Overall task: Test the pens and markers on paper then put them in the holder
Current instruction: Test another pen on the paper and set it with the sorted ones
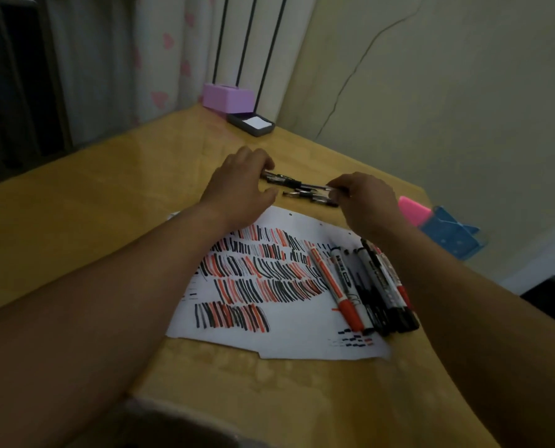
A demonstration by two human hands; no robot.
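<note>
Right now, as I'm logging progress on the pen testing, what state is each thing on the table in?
left hand: grips one end of the pens
right hand: pinches the other end
pens: bunched, lying on the table beyond the paper
paper: flat, covered in red and black strokes
markers: capped, lying side by side on the paper
dark tray: open

Thin black pens (303, 185) lie beyond the scribbled paper (285, 342); capped markers (380, 286) rest on it.
</note>
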